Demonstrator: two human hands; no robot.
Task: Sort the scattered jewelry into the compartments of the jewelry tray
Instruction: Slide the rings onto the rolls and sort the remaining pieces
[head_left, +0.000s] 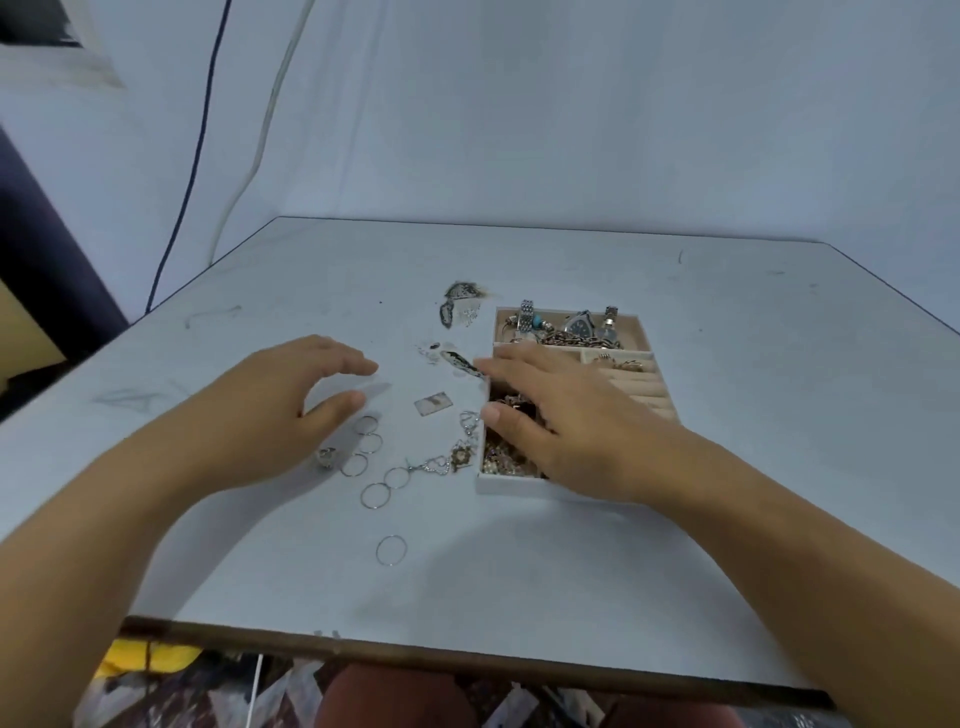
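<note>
Right hand (561, 421) over jewelry tray (511, 488), near half mostly hidden.

The right hand (561, 415) lies over the jewelry tray (511, 486), hiding much of its near left compartment and its near right corner. The dark silvery bits (460, 306) by the tray's far left corner are too blurred to name. Both forearms run out of frame, and the table (727, 519) loses its far right corner there too.

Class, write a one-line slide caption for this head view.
Left hand hovers by loose rings; right hand spreads over the jewelry tray.
</note>
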